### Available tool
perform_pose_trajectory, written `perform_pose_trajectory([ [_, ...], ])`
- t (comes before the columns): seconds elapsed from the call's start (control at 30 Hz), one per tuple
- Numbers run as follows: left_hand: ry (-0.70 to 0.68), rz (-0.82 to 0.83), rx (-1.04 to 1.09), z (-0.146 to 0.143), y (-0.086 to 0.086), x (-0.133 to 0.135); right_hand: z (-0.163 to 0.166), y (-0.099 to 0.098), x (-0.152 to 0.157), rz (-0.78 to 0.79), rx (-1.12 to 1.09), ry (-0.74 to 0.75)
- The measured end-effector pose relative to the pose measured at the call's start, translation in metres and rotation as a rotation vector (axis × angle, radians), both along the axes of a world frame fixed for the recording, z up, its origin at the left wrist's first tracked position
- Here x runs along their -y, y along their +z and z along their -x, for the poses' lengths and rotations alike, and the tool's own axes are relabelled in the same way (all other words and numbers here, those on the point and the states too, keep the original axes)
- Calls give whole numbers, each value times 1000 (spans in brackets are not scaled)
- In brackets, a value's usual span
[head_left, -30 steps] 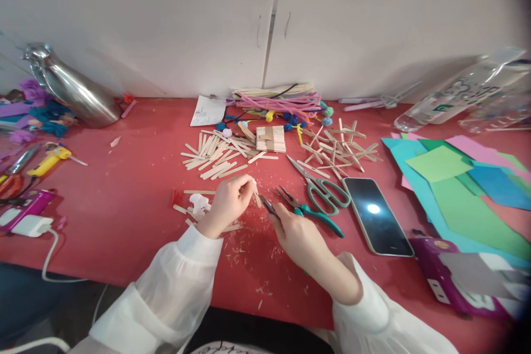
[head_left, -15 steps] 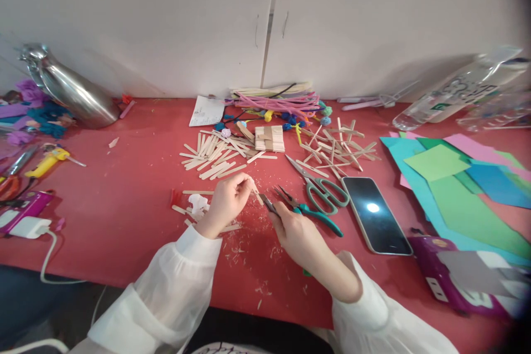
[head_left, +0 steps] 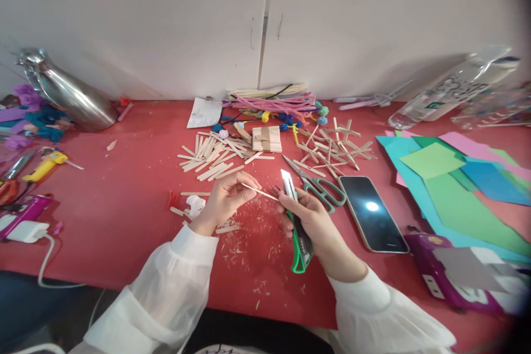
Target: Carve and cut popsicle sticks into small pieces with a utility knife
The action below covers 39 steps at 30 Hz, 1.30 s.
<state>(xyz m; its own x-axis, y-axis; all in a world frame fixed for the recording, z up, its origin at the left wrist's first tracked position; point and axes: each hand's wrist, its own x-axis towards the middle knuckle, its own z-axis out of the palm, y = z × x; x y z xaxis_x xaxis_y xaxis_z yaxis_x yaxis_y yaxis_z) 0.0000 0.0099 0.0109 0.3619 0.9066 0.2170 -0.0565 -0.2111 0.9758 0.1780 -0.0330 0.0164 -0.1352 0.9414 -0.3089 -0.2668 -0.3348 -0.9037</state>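
Wooden stick (head_left: 267, 194) over the desk (head_left: 136, 193): I see scissors (head_left: 326, 191) near the right hand (head_left: 311, 218), which pinches one end and grips a green cutter (head_left: 301, 239); the left hand (head_left: 226, 199) pinches the other. Long axis runs crosswise, right end nearer me.

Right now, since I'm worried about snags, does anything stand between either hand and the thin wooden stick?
Nothing visible does: the left hand and right hand both hold the stick directly. The knife, also in the right hand's grip, is not between them.
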Motion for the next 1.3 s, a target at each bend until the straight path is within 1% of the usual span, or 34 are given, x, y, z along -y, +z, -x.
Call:
perform_pose_trajectory([
  [0.07,-10,19,-28,0,1,2,0,-1,0,-52,39,-67],
  [0.17,-27,55,-77,1,0,4,1,-4,1,-138,180,-152],
  [0.3,27,98,-61,2,-1,3,5,-4,4,-244,366,-214],
  [0.37,44,142,-15,1,-2,2,6,-3,6,-281,410,-242],
  [0.43,26,201,25,1,-2,1,8,-2,6,-299,427,-264],
  [0.53,11,243,12,1,-2,1,8,-4,6,-299,445,-262],
  [0.6,52,199,-59,2,-2,1,7,-7,5,-286,485,-213],
  [0.67,129,102,-176,2,-2,1,4,-10,4,-308,598,-126],
  [0.77,234,-83,-420,4,0,-2,0,-15,3,-479,916,-13],
  [0.83,261,-177,-572,5,0,-3,-2,-18,3,-594,1108,47],
  [0.93,254,-236,-712,5,-2,-4,0,-22,5,-629,1277,193],
  [1.03,233,-254,-776,2,-3,-1,4,-24,9,-641,1400,324],
  [1.13,223,-268,-788,-1,-3,3,9,-22,11,-640,1508,371],
  [1.3,232,-304,-772,-3,-2,5,15,-17,13,-566,1624,429],
])
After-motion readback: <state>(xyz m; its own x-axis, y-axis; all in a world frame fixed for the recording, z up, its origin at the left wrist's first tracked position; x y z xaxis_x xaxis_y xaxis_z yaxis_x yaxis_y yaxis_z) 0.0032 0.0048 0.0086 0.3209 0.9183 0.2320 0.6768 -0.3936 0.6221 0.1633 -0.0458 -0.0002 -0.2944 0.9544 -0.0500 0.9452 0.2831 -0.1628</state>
